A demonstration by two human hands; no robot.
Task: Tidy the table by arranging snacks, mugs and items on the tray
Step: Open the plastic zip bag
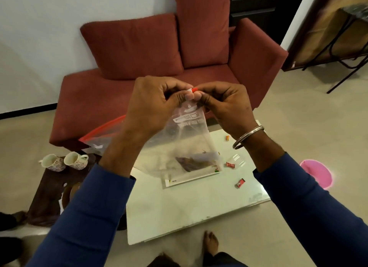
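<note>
Both hands, left hand (153,99) and right hand (223,105), pinched the zip bag's (185,145) red seal together. The bag hung straight below both grips, above the surface (179,207)

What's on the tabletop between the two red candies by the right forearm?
In the head view, only bare white tabletop separates the upper red candy from the lower one; a clear plastic piece sits just beside the upper one.

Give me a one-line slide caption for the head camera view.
Both hands, left hand and right hand, pinch the red zip strip of a clear zip bag above the white table.
</note>
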